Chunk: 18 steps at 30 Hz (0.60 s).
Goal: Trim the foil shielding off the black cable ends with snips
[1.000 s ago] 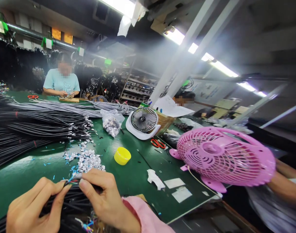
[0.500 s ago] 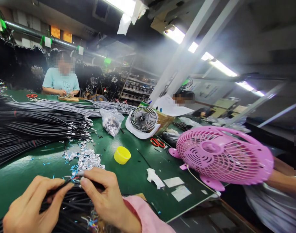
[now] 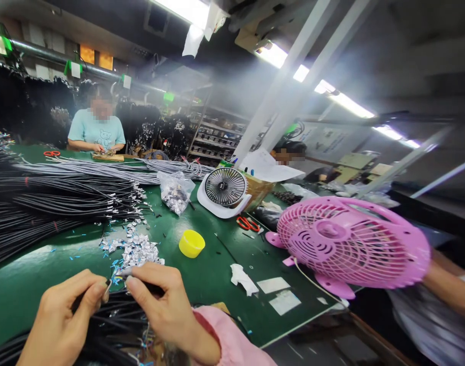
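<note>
My left hand (image 3: 70, 310) is closed in a pinch on the end of a black cable (image 3: 109, 282), with a thin pale strand showing at its tip. Just to its right, my right hand (image 3: 165, 302) is closed, thumb against index finger. A grey covering shows on the index fingertip, and something dark lies partly hidden in the palm. A small gap separates the two hands. Under them lies a bundle of black cables (image 3: 116, 320) with coloured wire ends. Beyond the fingertips is a heap of silvery foil scraps (image 3: 138, 249) with small blue bits.
Bundled black cables (image 3: 64, 203) fill the left of the green table (image 3: 202, 290). Farther out are a yellow cup (image 3: 191, 244), a bag of small parts (image 3: 176, 193), a white fan (image 3: 224, 188) and red-handled scissors (image 3: 248, 223). A pink fan (image 3: 350, 244) stands right. A co-worker (image 3: 97, 127) sits opposite.
My left hand has drawn back left from my right fingertips, and its fingers have curled in tighter. The cable end now sits apart from the right hand, which has hardly moved.
</note>
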{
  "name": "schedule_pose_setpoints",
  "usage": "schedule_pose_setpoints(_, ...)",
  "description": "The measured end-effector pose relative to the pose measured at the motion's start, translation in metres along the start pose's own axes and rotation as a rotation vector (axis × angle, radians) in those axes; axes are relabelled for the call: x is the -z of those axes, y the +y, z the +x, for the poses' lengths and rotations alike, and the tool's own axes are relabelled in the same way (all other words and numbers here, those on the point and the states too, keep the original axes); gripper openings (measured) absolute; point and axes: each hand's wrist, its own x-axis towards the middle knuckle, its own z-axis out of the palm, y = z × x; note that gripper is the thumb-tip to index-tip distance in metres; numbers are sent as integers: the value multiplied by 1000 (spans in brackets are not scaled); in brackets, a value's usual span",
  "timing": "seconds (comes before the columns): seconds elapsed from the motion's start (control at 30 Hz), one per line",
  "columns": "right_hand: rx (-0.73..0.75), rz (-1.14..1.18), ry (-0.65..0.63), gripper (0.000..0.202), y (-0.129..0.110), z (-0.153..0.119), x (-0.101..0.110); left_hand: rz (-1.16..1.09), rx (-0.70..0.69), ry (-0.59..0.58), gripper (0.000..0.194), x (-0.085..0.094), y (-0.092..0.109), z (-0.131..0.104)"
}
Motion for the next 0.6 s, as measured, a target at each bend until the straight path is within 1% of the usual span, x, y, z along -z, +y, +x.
schedule_pose_setpoints(0.07,-30,57,-27,23,2,2,1,-99,37,-93,48,1,1,4)
schedule_pose_setpoints(0.13,-87,125,-37,28,4,4,2,-178,98,-148,53,3,1,6)
schedule_pose_setpoints(0.17,-113,150,-32,29,5,5,2,-200,152,-150,53,3,2,6)
schedule_pose_setpoints(0.23,-137,165,-5,25,7,6,2,-217,267,-111,51,4,5,4)
schedule_pose_setpoints(0.3,-130,155,20,20,6,6,2,-215,334,-73,48,4,7,2)
schedule_pose_setpoints(0.43,-51,106,18,17,3,3,0,-222,286,-151,51,3,12,-1)
schedule_pose_setpoints(0.53,23,80,12,17,3,1,-1,-213,355,-122,44,3,22,-1)
schedule_pose_setpoints(0.6,56,62,26,15,4,1,-2,-202,361,-118,41,2,30,-2)
